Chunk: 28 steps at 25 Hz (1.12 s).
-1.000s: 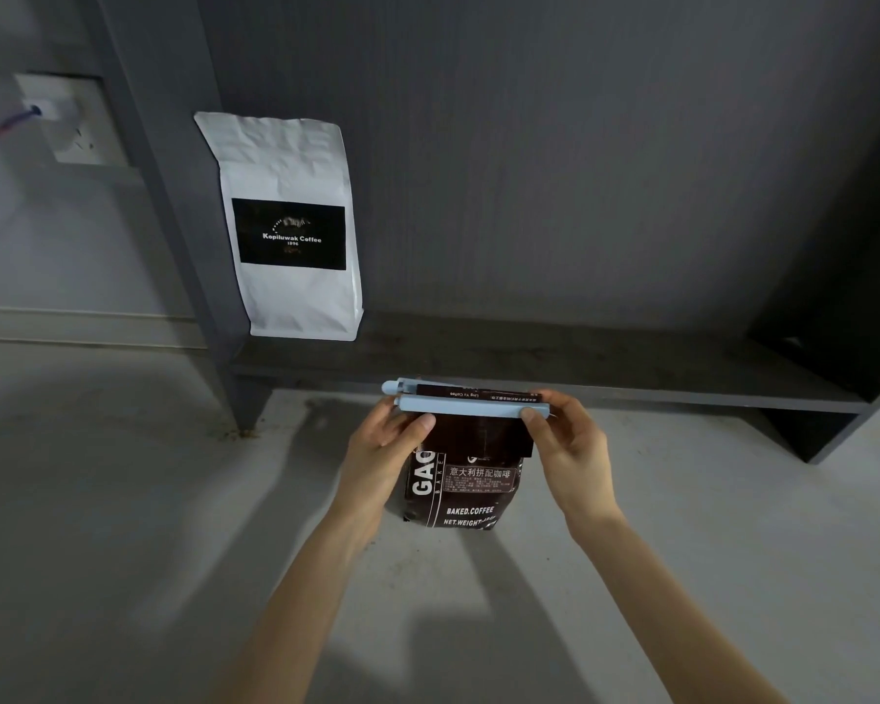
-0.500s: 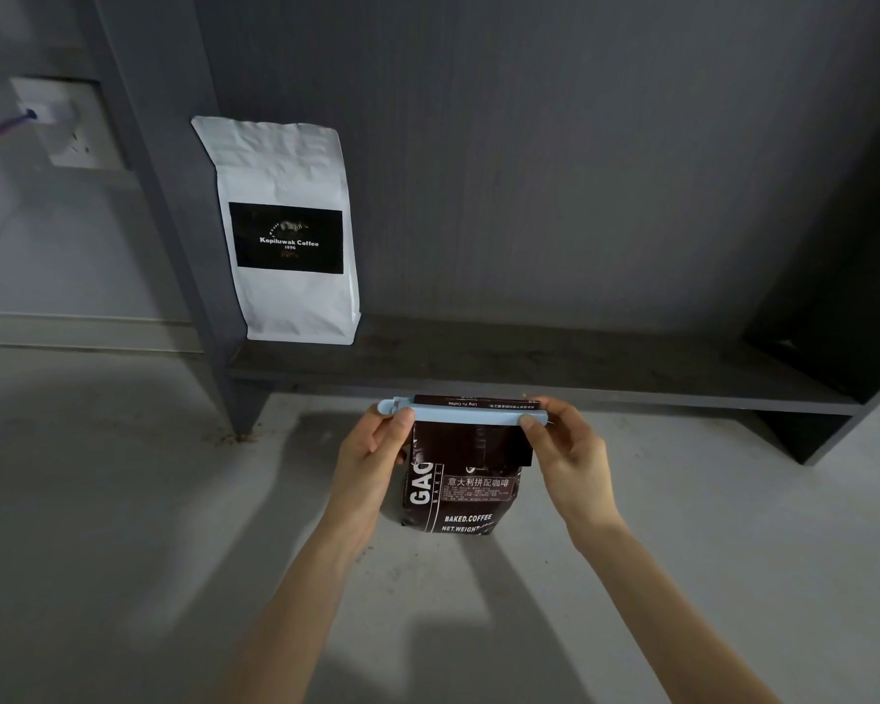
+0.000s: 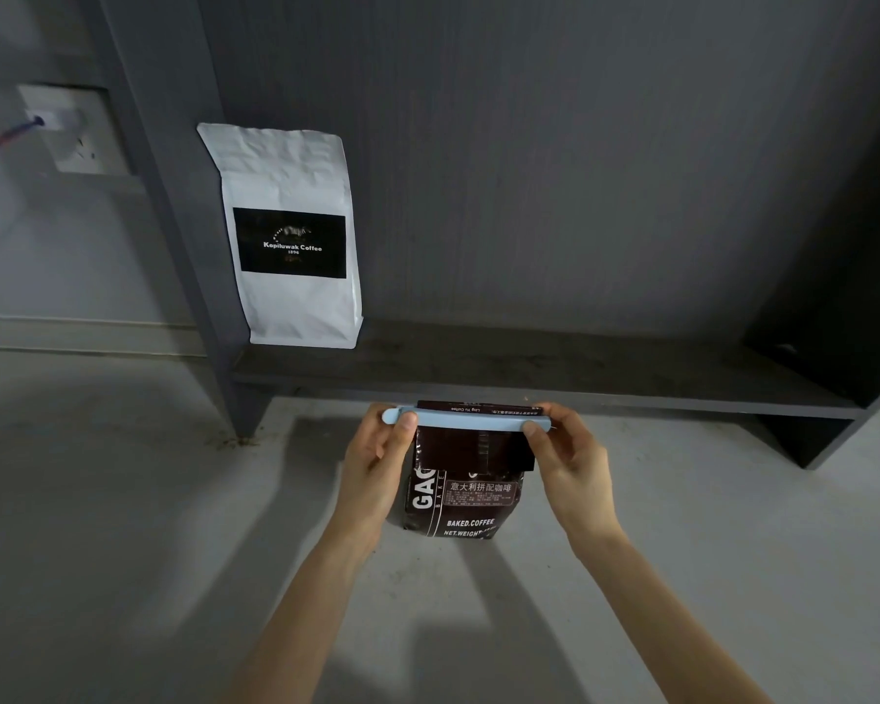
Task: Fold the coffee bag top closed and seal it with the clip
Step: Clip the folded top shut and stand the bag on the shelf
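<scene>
Dark coffee bag (image 3: 458,492) stands upright just in front of the shelf (image 3: 529,378) edge, open tabletop (image 3: 123,525) all around. The blue clip (image 3: 471,420) runs left-right along its folded top, left hand (image 3: 377,462) and right hand (image 3: 570,457) each pinching one clip end.

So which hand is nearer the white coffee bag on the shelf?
Left. The left hand pinches the light blue clip's end below the white coffee bag; the right hand holds the far end.
</scene>
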### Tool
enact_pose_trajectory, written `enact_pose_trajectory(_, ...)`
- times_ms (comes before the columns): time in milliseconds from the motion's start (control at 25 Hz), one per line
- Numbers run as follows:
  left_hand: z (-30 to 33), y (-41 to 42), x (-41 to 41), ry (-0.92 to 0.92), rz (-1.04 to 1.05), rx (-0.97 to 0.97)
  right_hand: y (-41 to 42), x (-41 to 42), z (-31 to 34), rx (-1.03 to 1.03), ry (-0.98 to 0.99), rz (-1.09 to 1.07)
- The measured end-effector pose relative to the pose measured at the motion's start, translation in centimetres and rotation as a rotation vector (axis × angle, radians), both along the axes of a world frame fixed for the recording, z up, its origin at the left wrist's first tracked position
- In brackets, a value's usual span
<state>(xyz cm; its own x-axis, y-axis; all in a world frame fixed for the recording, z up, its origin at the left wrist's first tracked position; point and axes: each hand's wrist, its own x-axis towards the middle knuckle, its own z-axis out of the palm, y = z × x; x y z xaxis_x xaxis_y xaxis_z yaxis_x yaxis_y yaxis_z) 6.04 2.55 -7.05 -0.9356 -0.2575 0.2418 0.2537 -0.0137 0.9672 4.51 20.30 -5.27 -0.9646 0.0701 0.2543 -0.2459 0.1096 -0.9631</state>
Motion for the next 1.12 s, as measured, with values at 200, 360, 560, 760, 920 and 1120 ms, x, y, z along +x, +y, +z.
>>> enact_pose_trajectory(200, 0.2, 0.3, -0.1, -0.003, 0.022, -0.005, -0.2, 0.1, -0.2, -0.018, 0.01, -0.011)
enact_pose_trajectory(360, 0.3, 0.1, -0.1, -0.003, 0.007, -0.002, -0.3, 0.1, -0.4, -0.054, 0.009, -0.013)
enact_pose_trajectory(560, -0.1, -0.4, 0.0, 0.002, -0.051, 0.0, -0.2, -0.3, -0.9, -0.075, -0.034, 0.015)
enact_pose_trajectory(760, -1.8, -0.5, 0.1, -0.041, -0.138, -0.073, 0.4, 0.3, -3.2, 0.058, -0.129, 0.081)
enact_pose_trajectory(920, -3.3, -0.4, 0.2, -0.051, -0.2, -0.085, 0.7, 0.3, -4.6, 0.136, -0.19, 0.088)
enact_pose_trajectory(1120, -5.7, -0.2, 0.7, -0.164, -0.062, -0.242, 0.3, 0.6, -5.5, 0.168, -0.198, 0.085)
